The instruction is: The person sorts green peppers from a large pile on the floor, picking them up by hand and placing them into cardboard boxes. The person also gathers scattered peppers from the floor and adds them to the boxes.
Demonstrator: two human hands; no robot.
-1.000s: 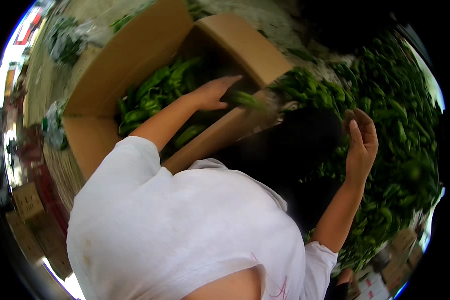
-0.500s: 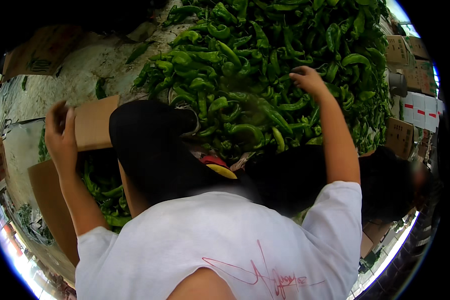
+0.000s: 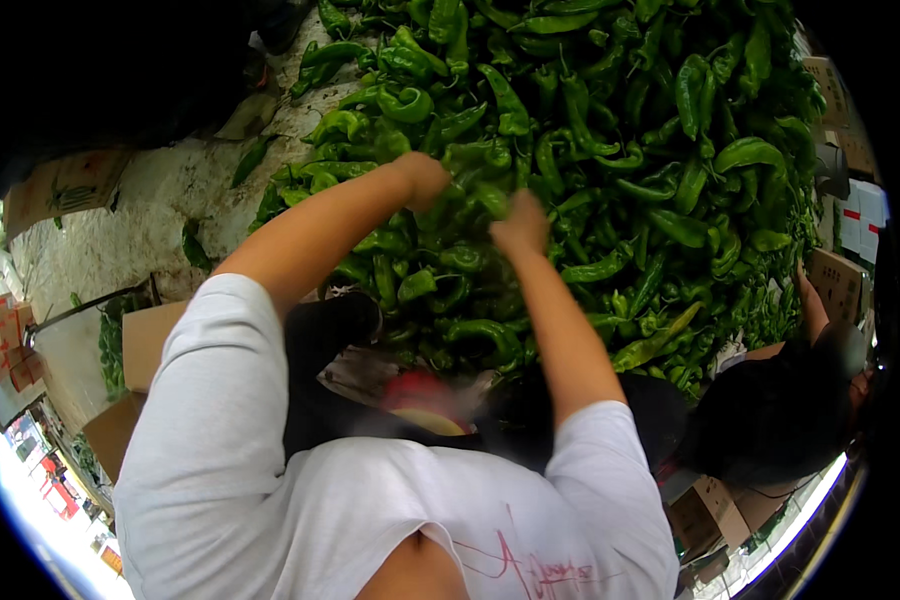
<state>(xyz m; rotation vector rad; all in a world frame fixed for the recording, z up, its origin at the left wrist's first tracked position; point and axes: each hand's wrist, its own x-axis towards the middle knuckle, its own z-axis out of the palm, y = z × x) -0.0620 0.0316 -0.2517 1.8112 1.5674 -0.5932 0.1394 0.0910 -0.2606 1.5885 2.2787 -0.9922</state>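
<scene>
A big heap of long green peppers (image 3: 660,220) spreads in front of me. Both arms reach into its near left part. My left hand (image 3: 425,182) is over the peppers, its fingers turned down and blurred. Just to its right is my right hand (image 3: 522,225), also smeared by motion, with its fingers hidden. Between the hands are blurred peppers; whether either hand grips one cannot be made out. An opened cardboard box (image 3: 152,345) stands at my left, mostly covered by my left arm and sleeve.
A pale, dirty sheet (image 3: 160,210) with a few stray peppers lies left of the heap. Another person's arm (image 3: 812,305) reaches to the heap at the far right. Cardboard boxes (image 3: 835,285) line the right side. A red and yellow thing (image 3: 420,400) sits between my legs.
My left hand has left the cardboard box and swung right, over the heap. My right hand has moved left and nearer to me, so both are now close together. My view has shifted.
</scene>
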